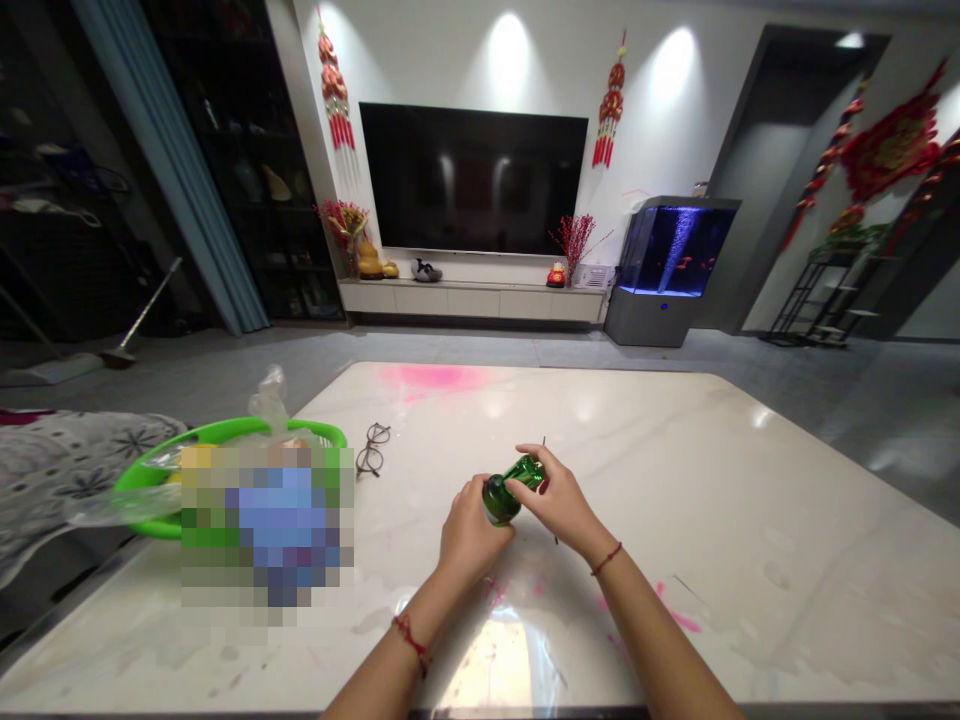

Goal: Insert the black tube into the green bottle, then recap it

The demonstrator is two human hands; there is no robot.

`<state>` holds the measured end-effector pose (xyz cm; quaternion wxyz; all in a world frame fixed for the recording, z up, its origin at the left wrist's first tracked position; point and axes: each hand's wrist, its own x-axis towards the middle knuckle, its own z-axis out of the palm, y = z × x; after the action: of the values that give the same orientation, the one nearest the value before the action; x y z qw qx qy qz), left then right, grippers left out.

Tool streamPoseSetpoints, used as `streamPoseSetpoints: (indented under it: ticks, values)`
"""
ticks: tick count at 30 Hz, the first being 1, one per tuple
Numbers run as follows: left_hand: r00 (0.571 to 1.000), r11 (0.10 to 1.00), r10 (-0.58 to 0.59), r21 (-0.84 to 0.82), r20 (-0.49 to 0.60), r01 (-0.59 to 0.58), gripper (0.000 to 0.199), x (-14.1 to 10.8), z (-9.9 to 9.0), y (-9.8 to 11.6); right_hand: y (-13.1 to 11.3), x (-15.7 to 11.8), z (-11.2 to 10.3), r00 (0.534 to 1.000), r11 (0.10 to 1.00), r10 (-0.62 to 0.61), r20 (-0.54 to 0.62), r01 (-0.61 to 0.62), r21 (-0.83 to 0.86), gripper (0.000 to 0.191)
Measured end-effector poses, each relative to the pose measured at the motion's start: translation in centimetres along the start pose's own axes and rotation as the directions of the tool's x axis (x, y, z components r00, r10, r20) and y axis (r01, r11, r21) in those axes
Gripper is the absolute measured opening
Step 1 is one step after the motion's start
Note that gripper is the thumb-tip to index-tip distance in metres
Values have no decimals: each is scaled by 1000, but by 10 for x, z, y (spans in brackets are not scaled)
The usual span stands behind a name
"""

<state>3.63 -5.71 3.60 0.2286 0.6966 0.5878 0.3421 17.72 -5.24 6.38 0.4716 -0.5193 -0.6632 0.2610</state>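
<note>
Green bottle-like object (pixel 501 499) over the white tabletop (pixel 750 480), left hand (pixel 471 532) with grip closed round one end, right hand (pixel 564 507) with grip curled about the shiny other end, eyeglasses (pixel 373 446) to the left

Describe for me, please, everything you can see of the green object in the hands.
The green object looks glossy, perhaps glass or plastic, with a dark rounded part and a brighter piece slanting up to the right. The left hand grips the former, the right hand the latter, over the pale table. Some is hidden.
</note>
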Motion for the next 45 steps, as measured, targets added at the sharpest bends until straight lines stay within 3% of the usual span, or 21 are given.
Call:
streamPoseSetpoints:
  ticks: [21, 32, 45]
  values:
    - [1000, 999, 14, -28, -26, -15, 47, 1, 2, -3, 4, 1, -10, 999, 998, 27, -32, -25, 64, 39]
    - [999, 989, -12, -150, -40, 5, 49, 4, 4, -5, 14, -2, -18, 997, 997, 53, -48, -50, 59, 38]
    - [995, 971, -52, -239, -89, 29, 49, 24, 15, -24, 16, 0, -18, 994, 995, 74, -78, -67, 78, 39]
